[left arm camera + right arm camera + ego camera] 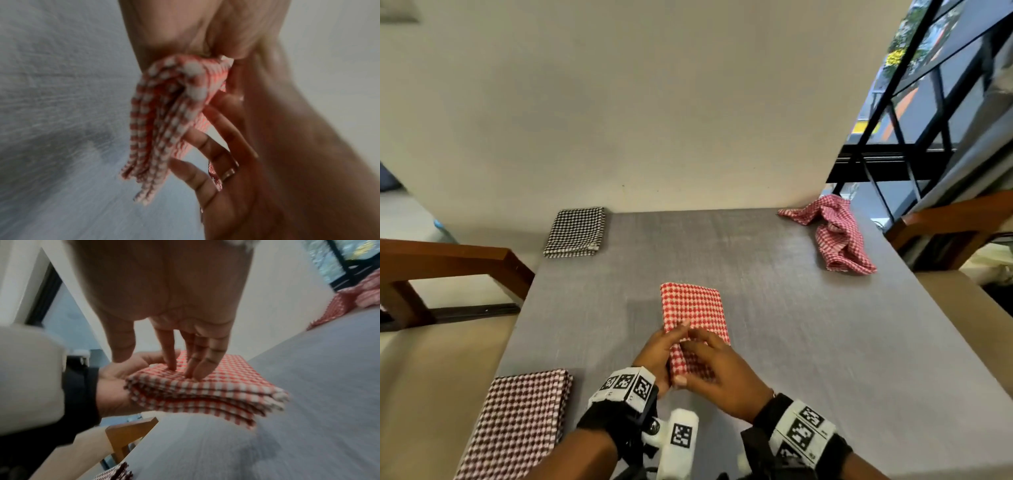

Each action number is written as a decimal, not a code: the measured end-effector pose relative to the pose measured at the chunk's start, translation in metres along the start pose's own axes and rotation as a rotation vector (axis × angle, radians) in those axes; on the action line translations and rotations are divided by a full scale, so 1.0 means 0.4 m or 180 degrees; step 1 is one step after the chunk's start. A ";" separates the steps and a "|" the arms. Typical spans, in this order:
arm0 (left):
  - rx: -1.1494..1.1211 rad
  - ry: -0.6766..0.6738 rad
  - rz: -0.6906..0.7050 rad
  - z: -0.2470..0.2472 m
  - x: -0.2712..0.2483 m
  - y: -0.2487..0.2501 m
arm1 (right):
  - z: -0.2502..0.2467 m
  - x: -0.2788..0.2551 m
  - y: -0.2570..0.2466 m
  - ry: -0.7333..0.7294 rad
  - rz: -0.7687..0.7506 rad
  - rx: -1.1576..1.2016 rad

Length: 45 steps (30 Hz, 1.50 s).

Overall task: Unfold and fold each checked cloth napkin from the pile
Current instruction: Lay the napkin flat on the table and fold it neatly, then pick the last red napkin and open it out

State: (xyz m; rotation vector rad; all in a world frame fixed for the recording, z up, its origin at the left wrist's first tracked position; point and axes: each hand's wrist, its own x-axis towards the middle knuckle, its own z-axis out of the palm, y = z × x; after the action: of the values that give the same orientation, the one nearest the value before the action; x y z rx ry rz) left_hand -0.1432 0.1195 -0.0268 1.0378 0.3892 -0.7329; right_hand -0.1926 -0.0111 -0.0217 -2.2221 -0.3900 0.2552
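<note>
Red-and-white checked napkin (pixel 693 315), folded into a thick wad, lies at the near middle of the grey table (pixel 808 325), its near end lifted between both hands. The left hand (pixel 657 353) cups that end from below, apparently clasping it, though blur hides the grip; the right hand (pixel 722 377) presses straight fingers (pixel 197 360) on top. A black-checked folded napkin (pixel 575 233) lies far left, a maroon one (pixel 517 421) near left, and a crumpled red napkin (pixel 832 236) far right.

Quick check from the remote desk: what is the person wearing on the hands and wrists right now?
Both hands are bare. The left hand has a black wrist strap carrying a white block of black-and-white square tags, with a white tagged cylinder below it. The right hand has a similar black strap with tagged white panels. The left wrist view shows a ring on one finger.
</note>
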 end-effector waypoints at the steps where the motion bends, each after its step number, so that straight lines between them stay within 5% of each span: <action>1: -0.0067 0.0030 -0.0077 0.008 -0.002 -0.008 | -0.016 -0.028 0.012 0.0215 0.0048 0.0265; 5: -0.0280 -0.0076 -0.0335 0.079 -0.010 -0.055 | -0.089 -0.156 0.108 0.2013 0.1010 0.1029; 9: -0.0165 -0.0488 -0.0509 0.188 -0.020 -0.112 | -0.135 -0.271 0.170 0.1533 0.1895 0.3114; 12: 0.0119 -0.0727 -0.0662 0.268 -0.014 -0.164 | -0.162 -0.352 0.190 0.1604 0.1921 0.3540; 18: 0.1211 -0.0744 -0.0244 0.397 0.070 -0.261 | -0.251 -0.489 0.278 0.1946 0.2155 0.2563; 25: 0.2073 -0.0923 -0.0519 0.567 0.195 -0.373 | -0.388 -0.634 0.476 0.1771 0.2458 0.1486; 35: 0.1987 -0.0773 -0.0783 0.758 0.336 -0.481 | -0.560 -0.716 0.639 0.1852 0.3019 0.1234; 45: 0.2129 -0.0563 -0.0620 0.811 0.403 -0.504 | -0.577 -0.713 0.724 0.1835 0.3026 0.0427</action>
State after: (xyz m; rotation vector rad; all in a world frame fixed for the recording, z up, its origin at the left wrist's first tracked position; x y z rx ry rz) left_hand -0.1867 -0.2859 -0.1007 1.5582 0.0835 -1.1635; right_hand -0.3307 -0.4525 -0.0900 -2.0721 0.9815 0.1105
